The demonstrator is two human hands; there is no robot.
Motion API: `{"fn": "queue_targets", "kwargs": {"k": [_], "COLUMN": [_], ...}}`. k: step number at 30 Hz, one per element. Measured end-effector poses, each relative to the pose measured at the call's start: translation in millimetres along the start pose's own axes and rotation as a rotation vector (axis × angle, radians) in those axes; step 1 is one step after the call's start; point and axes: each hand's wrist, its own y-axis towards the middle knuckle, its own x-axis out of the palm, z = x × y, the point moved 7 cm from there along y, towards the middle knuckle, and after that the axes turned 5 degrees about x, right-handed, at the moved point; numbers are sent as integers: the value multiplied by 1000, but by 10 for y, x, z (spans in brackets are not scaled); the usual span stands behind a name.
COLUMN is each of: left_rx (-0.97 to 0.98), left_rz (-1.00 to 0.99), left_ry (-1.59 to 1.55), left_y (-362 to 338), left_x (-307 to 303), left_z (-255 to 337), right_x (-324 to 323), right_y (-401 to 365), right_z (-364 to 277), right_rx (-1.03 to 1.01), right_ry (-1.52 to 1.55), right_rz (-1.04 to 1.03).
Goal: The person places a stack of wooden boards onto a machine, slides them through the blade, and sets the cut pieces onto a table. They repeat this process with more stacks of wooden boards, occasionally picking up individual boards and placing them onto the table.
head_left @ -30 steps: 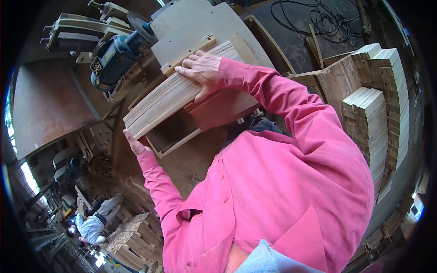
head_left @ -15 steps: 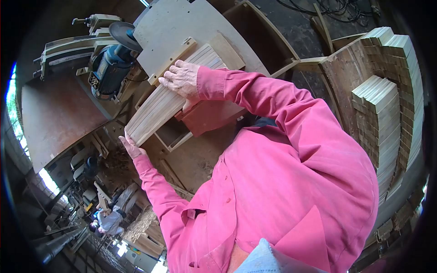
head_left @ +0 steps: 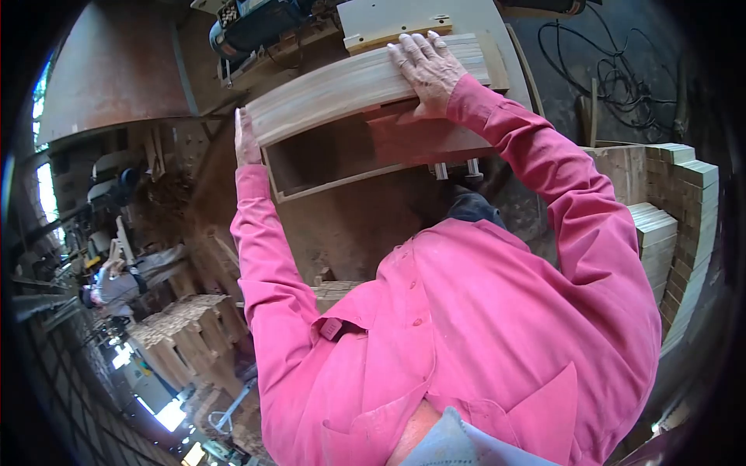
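Observation:
A row of long pale wooden strips (head_left: 326, 95) lies side by side across the machine table (head_left: 474, 17), below a wooden fence (head_left: 396, 33) with dark holes. My left hand (head_left: 246, 140) is flat against the left ends of the strips, fingers stretched out. Near their right part, my right hand (head_left: 429, 71) rests on top with its fingers spread. A wooden block (head_left: 495, 62) sits at the right ends of the strips. Under the strips is an open wooden box frame (head_left: 342, 186), with a reddish board (head_left: 412, 133) beside it.
A blue motor (head_left: 252, 31) stands at the upper left, near a large brown panel (head_left: 116, 62). Stacked wood pieces (head_left: 688, 210) rise at the right; cables (head_left: 622, 85) lie beyond the table. Another person (head_left: 116, 287) is far off at the left, near more stacked wood (head_left: 183, 322).
The view has turned and shifted, so the strips now lie nearly level across it. My left hand has gone from the corner of the strips to flat against their ends.

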Motion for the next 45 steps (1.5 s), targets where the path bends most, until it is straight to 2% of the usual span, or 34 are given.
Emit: {"fn": "queue_targets", "kwargs": {"k": [2,4,5,7,8,10,11,15,20,23,30,34,37,45], "left_rx": [336,576,576,793,802,786,682,736,682,637,634,593,614,572], "left_rz": [-7,-170,-171,-394,-394,-526,-546,-589,-601,-627,-642,-612,-600,-582], "left_ry": [647,863,853,1303,1293,1309,1242,1300,1309,1324,1398,1395,1387,1380], "left_y": [-106,-290,-374,-534,-464,-349,-266,-120,258,639,1725,2289,2697,3316], "left_x": [100,452,577,992,1025,1198,1203,1310,1478,1556,1858,2061,2197,2402], "left_z": [426,744,861,975,943,848,812,878,923,926,877,937,1011,1071], "right_x": [-1,-9,-13,-25,-23,-22,-23,-75,-50,-17,62,172,224,432], "right_y": [-11,-25,-25,-35,-30,-24,-11,90,395,729,1603,2162,2579,3176], "right_z": [-7,-24,-34,-44,-45,-51,-47,-8,222,360,863,1209,1453,1802], "right_rx": [-4,-13,-19,-22,-29,-30,-36,-42,-19,-19,-7,-15,-2,-1], "right_ry": [-13,-27,-54,-76,-88,-100,-104,-98,-87,-126,-108,-51,-91,-59], "right_rz": [43,100,115,117,119,117,118,91,95,26,43,126,87,40]}}
